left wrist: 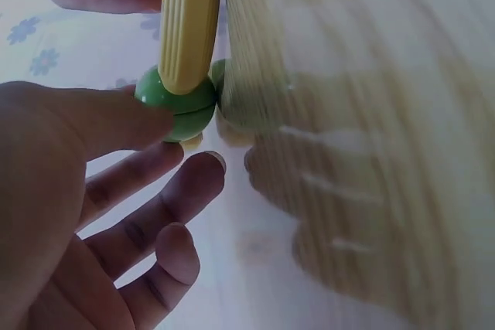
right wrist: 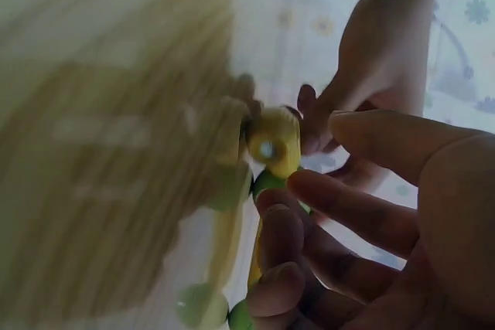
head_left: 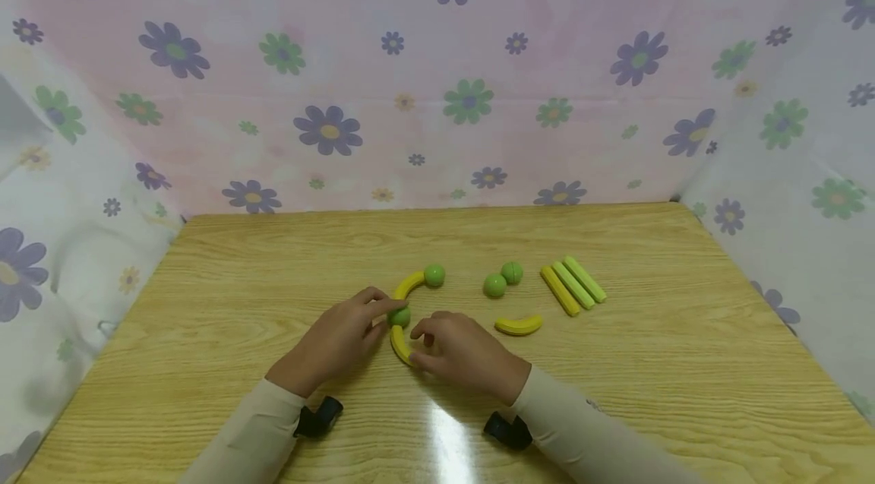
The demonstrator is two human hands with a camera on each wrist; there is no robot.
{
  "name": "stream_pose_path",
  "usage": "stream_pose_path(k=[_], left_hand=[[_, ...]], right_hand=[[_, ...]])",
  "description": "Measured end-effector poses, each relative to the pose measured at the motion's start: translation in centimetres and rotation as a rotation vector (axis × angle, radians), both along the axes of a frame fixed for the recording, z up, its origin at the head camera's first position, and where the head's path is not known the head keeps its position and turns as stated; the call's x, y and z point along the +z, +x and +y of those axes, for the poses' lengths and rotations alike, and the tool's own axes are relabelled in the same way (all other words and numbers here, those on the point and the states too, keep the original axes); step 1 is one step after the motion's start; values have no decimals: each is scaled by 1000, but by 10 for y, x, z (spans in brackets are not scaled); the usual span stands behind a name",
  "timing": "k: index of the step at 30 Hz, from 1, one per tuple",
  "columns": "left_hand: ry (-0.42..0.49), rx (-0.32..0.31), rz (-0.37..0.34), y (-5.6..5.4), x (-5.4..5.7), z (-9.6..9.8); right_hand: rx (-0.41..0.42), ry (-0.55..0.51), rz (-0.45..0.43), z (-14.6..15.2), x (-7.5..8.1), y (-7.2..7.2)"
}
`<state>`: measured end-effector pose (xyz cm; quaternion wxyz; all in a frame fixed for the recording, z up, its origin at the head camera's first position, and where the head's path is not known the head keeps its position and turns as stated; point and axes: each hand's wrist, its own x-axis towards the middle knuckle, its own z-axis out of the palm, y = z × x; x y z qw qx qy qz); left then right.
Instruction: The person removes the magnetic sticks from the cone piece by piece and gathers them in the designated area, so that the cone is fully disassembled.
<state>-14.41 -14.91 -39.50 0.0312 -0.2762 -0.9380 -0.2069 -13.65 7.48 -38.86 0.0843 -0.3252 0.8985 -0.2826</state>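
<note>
With thumb and index finger, my left hand [head_left: 339, 336] pinches a green ball [left wrist: 195, 117], its other fingers loosely bent. A yellow curved ribbed rod [head_left: 399, 344] runs from this ball toward me, its end meeting the ball. My right hand [head_left: 465, 353] is at the rod's near end, thumb and index finger apart on either side. In the right wrist view that yellow end [right wrist: 275, 144] shows a round spot, and the thumb stands off from it. Another curved yellow rod [head_left: 409, 283] joins the pinched ball to a farther green ball [head_left: 434, 276], forming an arc.
Two green balls [head_left: 495, 286] lie side by side to the right on the wooden table [head_left: 273, 256]. A loose curved yellow rod [head_left: 518, 326] lies nearer. Beyond are a straight yellow stick [head_left: 560, 291] and two pale green sticks [head_left: 579, 280]. Flowered cloth [head_left: 410, 89] surrounds the table.
</note>
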Motion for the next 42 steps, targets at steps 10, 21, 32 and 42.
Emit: stream_pose_path(k=[10, 21, 32, 42], left_hand=[[15, 6, -83, 1, -3, 2], [-24, -49, -80, 5, -1, 3], [-43, -30, -64, 4, 0, 5], [-39, -11, -116, 4, 0, 2]], right_hand=[[-10, 82, -7, -12, -1, 4], [-3, 185, 66, -7, -3, 5], [5, 204, 91, 27, 3, 12], [-44, 187, 312, 95, -3, 26]])
